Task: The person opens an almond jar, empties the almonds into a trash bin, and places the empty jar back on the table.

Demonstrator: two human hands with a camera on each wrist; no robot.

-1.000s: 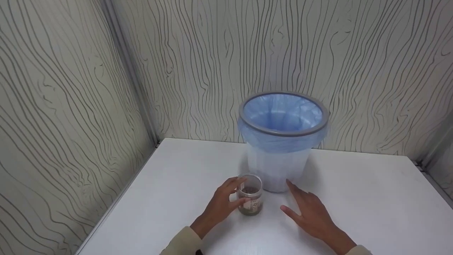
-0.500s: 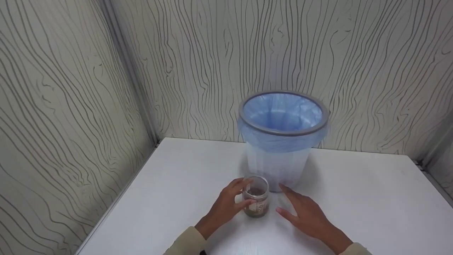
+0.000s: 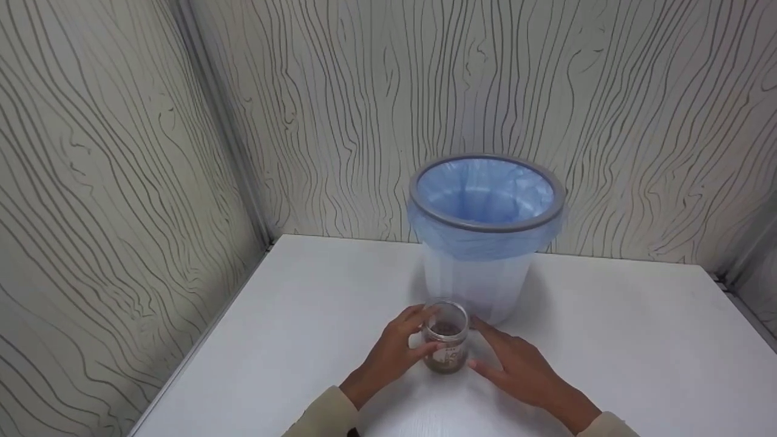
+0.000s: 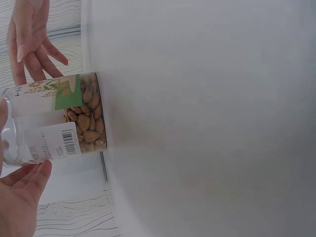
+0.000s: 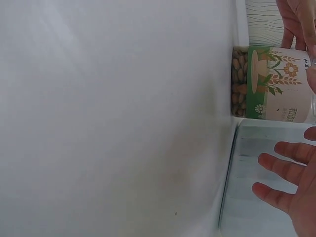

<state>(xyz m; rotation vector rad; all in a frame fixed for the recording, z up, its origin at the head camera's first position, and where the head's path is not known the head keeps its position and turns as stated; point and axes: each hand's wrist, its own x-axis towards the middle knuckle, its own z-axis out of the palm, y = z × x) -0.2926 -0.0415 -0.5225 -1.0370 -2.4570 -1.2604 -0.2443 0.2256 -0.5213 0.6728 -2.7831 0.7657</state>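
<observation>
**Jar between both hands, in front of bin**

Clear lidless jar [image 3: 446, 337] stands upright on the smooth white tabletop [image 3: 607, 352], just in front of the bin [image 3: 482, 291]. Left hand [image 3: 397, 352]: fingers curled round the jar's side, gripping. Right hand [image 3: 516, 367]: fingers straight, spread, just beside the jar; contact unclear. Bin is round, translucent, grey rim, crinkled blue bag liner [image 3: 485, 191]. Wrist views add what head view can't: almonds [image 4: 86, 121] in the jar bottom, barcode label [image 4: 61, 143], green-and-cream floral label [image 5: 276, 84].

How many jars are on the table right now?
1. The clear, lidless glass jar of nuts stands on the white table, before the bag-lined bin, held by the left hand. None appear hidden.
</observation>
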